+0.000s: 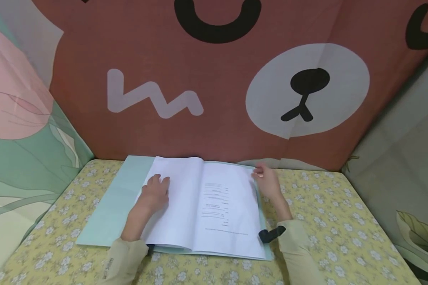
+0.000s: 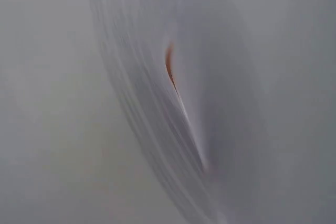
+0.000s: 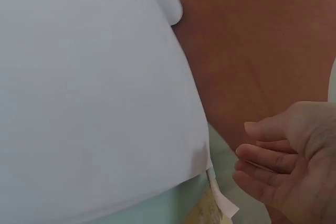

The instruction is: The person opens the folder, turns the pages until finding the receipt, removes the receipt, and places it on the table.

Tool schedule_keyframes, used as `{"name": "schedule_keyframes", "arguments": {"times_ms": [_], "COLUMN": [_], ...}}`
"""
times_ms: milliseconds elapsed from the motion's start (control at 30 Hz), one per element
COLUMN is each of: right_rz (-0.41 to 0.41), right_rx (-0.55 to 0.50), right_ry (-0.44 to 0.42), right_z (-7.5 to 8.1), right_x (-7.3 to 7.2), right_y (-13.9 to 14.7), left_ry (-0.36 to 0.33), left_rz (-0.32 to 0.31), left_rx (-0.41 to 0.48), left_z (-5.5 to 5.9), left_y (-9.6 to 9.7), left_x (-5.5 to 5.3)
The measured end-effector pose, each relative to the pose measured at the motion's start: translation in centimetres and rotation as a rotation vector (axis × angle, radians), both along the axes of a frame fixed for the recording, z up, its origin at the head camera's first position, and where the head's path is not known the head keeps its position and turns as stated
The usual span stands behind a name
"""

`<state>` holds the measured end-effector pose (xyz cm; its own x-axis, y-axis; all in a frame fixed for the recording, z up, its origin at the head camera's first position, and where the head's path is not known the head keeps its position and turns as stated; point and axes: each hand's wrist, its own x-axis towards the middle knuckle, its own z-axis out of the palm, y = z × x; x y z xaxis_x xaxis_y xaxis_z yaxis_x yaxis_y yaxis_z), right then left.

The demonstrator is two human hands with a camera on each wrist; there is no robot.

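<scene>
A booklet of white sheets in a pale green cover lies spread on the cloth. My left hand (image 1: 155, 194) rests on its left page (image 1: 182, 186), fingers spread over the paper. Printed lines run across the right page (image 1: 232, 202), appearing upside down. My right hand (image 1: 267, 182) is at the far right corner of that page; in the right wrist view its fingers (image 3: 268, 158) are loosely bent beside the sheet (image 3: 105, 103), holding nothing. A small pale strip (image 3: 223, 203) sticks out at the sheet's corner. Blurred paper layers (image 2: 147, 114) fill the left wrist view.
The green cover (image 1: 110, 209) extends left of the pages. Beneath is a yellow floral tablecloth (image 1: 328, 221). A brown fabric backdrop (image 1: 214, 130) with a bear drawing stands directly behind the table. Dark wrist bands, one a black strap (image 1: 271, 234), sit at the cuffs.
</scene>
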<state>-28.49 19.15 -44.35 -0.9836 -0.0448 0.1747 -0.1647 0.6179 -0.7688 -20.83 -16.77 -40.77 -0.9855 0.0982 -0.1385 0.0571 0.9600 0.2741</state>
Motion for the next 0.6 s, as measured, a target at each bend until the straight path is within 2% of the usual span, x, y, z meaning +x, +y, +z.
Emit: {"name": "schedule_keyframes", "arguments": {"times_ms": [100, 233, 367, 467, 600], "right_rz": [0.045, 0.078, 0.086, 0.092, 0.103], "right_rx": [0.051, 0.093, 0.139, 0.149, 0.149], "right_ry": [-0.032, -0.087, -0.125, -0.152, -0.194], "right_z": [-0.4, -0.8, -1.0, -1.0, -1.1], "right_x": [-0.2, -0.5, -0.5, -0.5, -0.5], "right_y": [-0.1, -0.3, -0.3, 0.0, 0.4], "left_ry": [0.009, -0.077, -0.157, -0.194, -0.220], "left_rz": [-0.102, -0.159, -0.125, -0.100, -0.096], "left_rx": [0.061, 0.100, 0.078, 0.066, 0.058], "left_z": [0.7, 1.2, 0.9, 0.4, -0.2], "left_y": [2.3, 4.8, 5.4, 4.8, 3.9], "left_x": [0.7, 1.5, 1.9, 1.9, 1.6]}}
